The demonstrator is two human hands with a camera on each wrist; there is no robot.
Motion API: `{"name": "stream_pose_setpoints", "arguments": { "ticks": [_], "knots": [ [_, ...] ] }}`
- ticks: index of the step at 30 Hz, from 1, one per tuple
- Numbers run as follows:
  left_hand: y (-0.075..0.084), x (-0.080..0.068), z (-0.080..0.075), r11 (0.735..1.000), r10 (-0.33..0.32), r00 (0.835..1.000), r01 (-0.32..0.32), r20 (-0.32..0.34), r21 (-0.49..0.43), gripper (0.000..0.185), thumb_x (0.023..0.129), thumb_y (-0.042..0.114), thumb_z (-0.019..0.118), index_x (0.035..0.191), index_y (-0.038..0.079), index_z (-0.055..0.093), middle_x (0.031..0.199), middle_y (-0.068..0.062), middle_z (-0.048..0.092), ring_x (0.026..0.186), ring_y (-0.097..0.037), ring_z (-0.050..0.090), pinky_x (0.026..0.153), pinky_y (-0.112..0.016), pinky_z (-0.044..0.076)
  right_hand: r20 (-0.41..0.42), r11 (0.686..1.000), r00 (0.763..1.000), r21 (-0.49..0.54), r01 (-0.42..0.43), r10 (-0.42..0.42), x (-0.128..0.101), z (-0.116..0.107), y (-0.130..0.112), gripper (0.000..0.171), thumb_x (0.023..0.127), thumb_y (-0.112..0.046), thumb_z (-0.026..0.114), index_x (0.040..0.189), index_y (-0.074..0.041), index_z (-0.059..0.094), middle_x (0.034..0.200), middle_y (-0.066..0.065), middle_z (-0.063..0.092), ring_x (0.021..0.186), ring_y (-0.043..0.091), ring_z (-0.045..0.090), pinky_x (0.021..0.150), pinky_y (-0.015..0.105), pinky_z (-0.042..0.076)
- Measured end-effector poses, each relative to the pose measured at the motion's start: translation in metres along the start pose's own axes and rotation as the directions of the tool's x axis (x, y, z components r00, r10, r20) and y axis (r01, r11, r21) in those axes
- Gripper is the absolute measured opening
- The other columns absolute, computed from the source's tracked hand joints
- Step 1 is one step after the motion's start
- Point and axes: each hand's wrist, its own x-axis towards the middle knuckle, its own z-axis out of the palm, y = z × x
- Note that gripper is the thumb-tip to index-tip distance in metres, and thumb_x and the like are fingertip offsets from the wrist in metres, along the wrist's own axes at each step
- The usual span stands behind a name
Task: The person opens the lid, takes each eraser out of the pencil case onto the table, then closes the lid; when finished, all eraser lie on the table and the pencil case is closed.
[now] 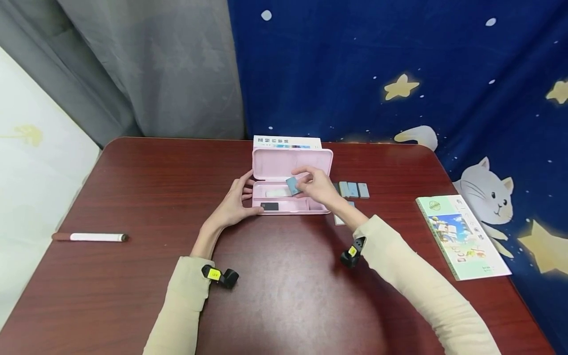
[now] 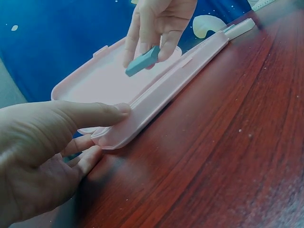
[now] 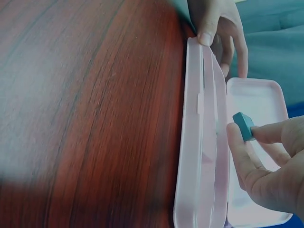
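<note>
Head view shows the broad reddish-brown wooden table (image 1: 284, 276), and on it, toward the far edge, the open pink plastic pencil case (image 1: 290, 197) with its lid standing up against a white printed box (image 1: 286, 142). Off to the right lies a pale green spiral-bound booklet (image 1: 461, 236); far left, a white marker with a brown cap (image 1: 90, 237). The left hand (image 1: 235, 202) steadies the case's left end, thumb on the near rim and fingers curved round the corner. The right hand (image 1: 316, 186) pinches a small blue-grey rectangular block (image 1: 293, 185) between thumb and fingertips, held in the air above the open tray, not touching it. As I judge it, the filling is partway: a dark item (image 1: 269, 206) and a pale one already lie inside, while a row of similar grey-blue blocks (image 1: 352, 190) waits on the table just right of the case. The right forearm covers part of that row, so their count is unclear, and the case's contents are too small to identify.
</note>
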Motion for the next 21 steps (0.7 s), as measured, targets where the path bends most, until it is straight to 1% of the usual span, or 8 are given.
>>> {"name": "stream_pose_setpoints", "arguments": {
  "ticks": [2,6,8,11,16,21],
  "knots": [
    [-0.009,0.002,0.001,1.000,0.005,1.000,-0.005,-0.003,-0.003,0.101,0.071,-0.010,0.079,0.150,-0.006,0.017,0.132,-0.035,0.032,0.113,-0.048,0.041,0.101,-0.055,0.039,-0.004,1.000,1.000,0.017,0.000,0.000,-0.001,-0.005,0.002,0.031,0.089,0.007,0.058,0.120,0.002,0.061,0.094,0.022,0.063,0.079,0.026,0.065,0.073,0.040,0.058],
    [-0.026,0.007,0.002,1.000,-0.003,1.000,0.003,-0.010,0.018,0.105,0.071,-0.005,0.082,0.153,0.001,0.016,0.132,-0.029,0.034,0.114,-0.042,0.043,0.102,-0.050,0.040,-0.004,0.998,1.000,0.054,-0.013,0.013,-0.005,-0.015,0.006,0.028,0.089,0.007,0.060,0.116,0.005,0.061,0.094,0.023,0.065,0.074,0.024,0.068,0.073,0.042,0.058],
    [-0.031,0.007,0.002,0.999,-0.008,1.000,0.009,-0.010,0.033,0.106,0.071,-0.002,0.083,0.153,0.005,0.017,0.132,-0.025,0.035,0.114,-0.038,0.044,0.102,-0.047,0.042,-0.005,0.997,1.000,0.076,-0.024,0.024,-0.007,-0.020,0.008,0.028,0.088,0.007,0.061,0.117,0.005,0.060,0.095,0.024,0.065,0.073,0.024,0.068,0.074,0.043,0.058],
    [-0.034,0.007,0.002,0.999,-0.005,1.000,0.006,-0.013,0.052,0.106,0.071,0.001,0.084,0.153,0.007,0.018,0.132,-0.022,0.036,0.113,-0.033,0.045,0.101,-0.044,0.043,-0.007,0.995,0.999,0.092,-0.043,0.044,-0.011,-0.027,0.011,0.030,0.089,0.006,0.061,0.118,0.006,0.059,0.098,0.024,0.064,0.074,0.026,0.069,0.074,0.045,0.057],
    [-0.037,0.005,0.003,0.996,0.025,0.999,-0.023,-0.023,0.083,0.104,0.071,0.001,0.083,0.152,0.004,0.019,0.129,-0.022,0.037,0.109,-0.032,0.046,0.099,-0.042,0.045,0.005,0.995,0.998,0.079,-0.067,0.067,-0.018,-0.038,0.017,0.032,0.090,0.003,0.062,0.121,0.007,0.058,0.098,0.025,0.062,0.074,0.027,0.069,0.075,0.045,0.057],
    [-0.036,0.006,0.003,0.997,0.008,1.000,-0.007,-0.020,0.070,0.105,0.071,0.001,0.084,0.153,0.006,0.018,0.131,-0.023,0.036,0.112,-0.033,0.045,0.101,-0.045,0.043,0.006,0.990,0.998,0.127,-0.056,0.056,-0.024,-0.053,0.023,0.033,0.090,0.005,0.062,0.122,0.010,0.056,0.098,0.024,0.062,0.072,0.021,0.067,0.077,0.045,0.056]
  ]
}}
